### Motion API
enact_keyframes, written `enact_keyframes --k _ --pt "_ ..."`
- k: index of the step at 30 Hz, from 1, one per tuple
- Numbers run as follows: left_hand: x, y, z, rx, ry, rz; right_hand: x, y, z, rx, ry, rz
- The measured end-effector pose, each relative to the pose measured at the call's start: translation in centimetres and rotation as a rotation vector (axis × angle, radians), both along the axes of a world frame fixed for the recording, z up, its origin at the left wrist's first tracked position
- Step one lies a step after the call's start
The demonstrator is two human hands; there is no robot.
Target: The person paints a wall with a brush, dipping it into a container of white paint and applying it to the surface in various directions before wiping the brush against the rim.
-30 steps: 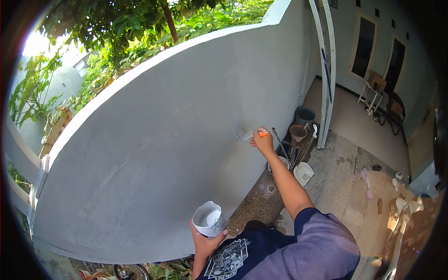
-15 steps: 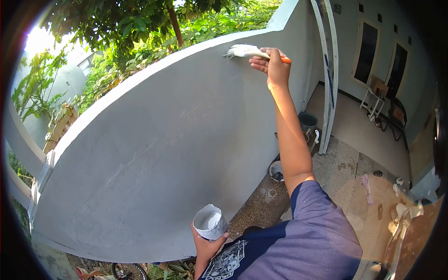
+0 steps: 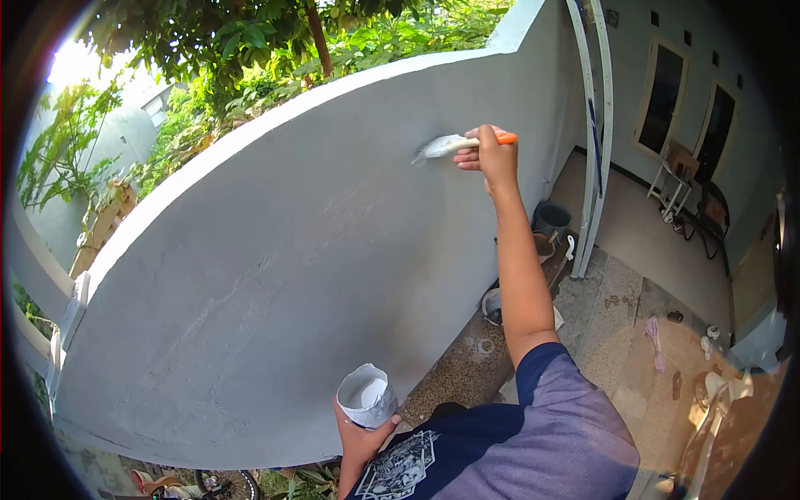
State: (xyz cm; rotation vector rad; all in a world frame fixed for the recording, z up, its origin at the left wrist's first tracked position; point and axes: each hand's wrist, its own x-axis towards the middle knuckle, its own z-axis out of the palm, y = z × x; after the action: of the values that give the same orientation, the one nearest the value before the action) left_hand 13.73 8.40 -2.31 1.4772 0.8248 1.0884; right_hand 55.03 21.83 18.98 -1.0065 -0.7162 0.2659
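My right hand (image 3: 493, 160) is closed around the handle of a paintbrush (image 3: 446, 147), whose orange end sticks out past the fingers. The white, paint-laden bristles point left and press on the upper part of a grey wall (image 3: 250, 300), just below its pale top edge. Low in front of my body, my left hand (image 3: 360, 435) grips a paint-smeared cup (image 3: 368, 398) from below and the side. White paint shows inside the cup, and its rim looks uneven.
A dark bucket (image 3: 552, 218) and a pale container (image 3: 493, 305) stand along the wall's foot. White metal posts (image 3: 593, 142) rise to the right. A chair (image 3: 713, 212) is by the house. Leafy plants grow behind the wall, and a bicycle wheel (image 3: 227, 485) shows at the bottom.
My right hand has brought the brush down from near the wall's top edge to a lower spot on its face. The left hand still holds the cup, almost unmoved.
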Motion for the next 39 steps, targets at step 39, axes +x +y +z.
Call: enact_keyframes --k 39 --pt "1.3 -0.3 -0.2 -0.034 0.038 -0.09 -0.8 -0.3 -1.3 -0.017 -0.111 -0.011"
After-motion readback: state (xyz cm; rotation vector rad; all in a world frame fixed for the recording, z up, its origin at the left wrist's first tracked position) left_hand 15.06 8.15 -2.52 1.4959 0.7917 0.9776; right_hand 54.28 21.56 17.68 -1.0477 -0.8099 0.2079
